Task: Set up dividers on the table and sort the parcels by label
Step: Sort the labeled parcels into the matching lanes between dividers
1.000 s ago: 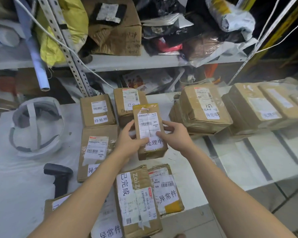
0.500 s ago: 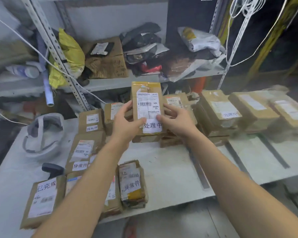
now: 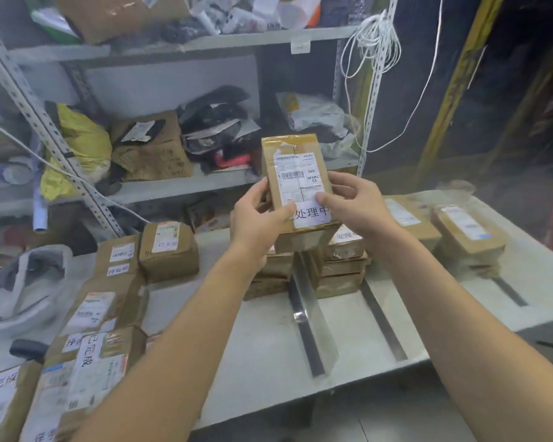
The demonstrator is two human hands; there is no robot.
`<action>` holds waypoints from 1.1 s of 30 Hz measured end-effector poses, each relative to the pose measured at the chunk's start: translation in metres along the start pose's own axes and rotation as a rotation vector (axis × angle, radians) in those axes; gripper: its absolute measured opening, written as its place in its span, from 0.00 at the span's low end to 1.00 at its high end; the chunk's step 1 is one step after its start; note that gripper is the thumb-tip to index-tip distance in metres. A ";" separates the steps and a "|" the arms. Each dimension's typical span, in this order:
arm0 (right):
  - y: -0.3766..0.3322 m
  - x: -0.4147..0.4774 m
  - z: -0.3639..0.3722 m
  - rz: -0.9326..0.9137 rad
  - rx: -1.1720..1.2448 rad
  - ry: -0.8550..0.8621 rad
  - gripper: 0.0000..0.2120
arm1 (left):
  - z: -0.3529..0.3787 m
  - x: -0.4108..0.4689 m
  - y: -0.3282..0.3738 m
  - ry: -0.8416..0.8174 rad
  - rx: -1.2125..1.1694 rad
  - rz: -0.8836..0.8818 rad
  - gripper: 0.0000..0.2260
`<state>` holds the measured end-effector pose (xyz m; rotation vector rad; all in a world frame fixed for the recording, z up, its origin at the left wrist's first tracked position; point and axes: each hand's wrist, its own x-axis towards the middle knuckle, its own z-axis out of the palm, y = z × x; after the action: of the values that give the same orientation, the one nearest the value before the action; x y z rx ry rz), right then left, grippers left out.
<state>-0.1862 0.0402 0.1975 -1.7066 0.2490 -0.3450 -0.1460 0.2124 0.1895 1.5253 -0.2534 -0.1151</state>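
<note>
Grey metal shelving (image 3: pixel 186 186) fills the back of the scene, crammed with bags and crumpled cartons. Below it runs the pale surface (image 3: pixel 262 355), where clear upright dividers (image 3: pixel 313 317) on dark base strips already stand, splitting the right half into lanes. In the lanes, stacks of sorted parcels (image 3: pixel 342 266) sit piled, and further right more parcels (image 3: pixel 466 240) lie in another lane, though blur makes their labels hard to read. On the left an unsorted spread of parcels (image 3: pixel 103 314) remains, with mixed labels. Raised above the middle stacks is the held parcel (image 3: pixel 297 193), a brown taped box, upright, label facing the camera and reading "处理中". The left hand (image 3: pixel 259 218) has its grip clamped on the box's left edge and lower corner; the right hand (image 3: pixel 348 202) is clamped on the right edge, thumb pressing the label.

The dividers look set up and several lanes are filled, so the sorting seems perhaps halfway: this box needs its lane, then the left spread.
</note>
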 end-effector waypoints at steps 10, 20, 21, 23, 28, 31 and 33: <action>0.033 0.080 -0.063 0.158 -0.080 0.059 0.19 | 0.084 0.085 -0.044 -0.041 -0.108 -0.160 0.24; 0.070 0.128 -0.094 0.292 -0.125 0.028 0.21 | 0.117 0.118 -0.072 -0.023 -0.008 -0.209 0.24; 0.074 0.128 -0.096 0.295 -0.122 0.007 0.20 | 0.119 0.116 -0.075 -0.012 0.016 -0.202 0.24; 0.079 0.127 -0.097 0.291 -0.105 -0.008 0.19 | 0.120 0.112 -0.077 -0.011 0.044 -0.181 0.24; 0.083 0.126 -0.106 0.268 -0.083 -0.081 0.22 | 0.130 0.097 -0.074 0.049 0.094 -0.159 0.23; 0.082 0.124 -0.110 0.244 -0.095 -0.107 0.23 | 0.134 0.093 -0.073 0.076 0.146 -0.162 0.22; 0.080 0.124 -0.113 0.218 -0.165 -0.088 0.27 | 0.136 0.089 -0.069 0.100 0.167 -0.159 0.22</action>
<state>-0.1098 -0.1208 0.1453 -1.8313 0.4042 -0.0893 -0.0857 0.0567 0.1323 1.7115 -0.0623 -0.1463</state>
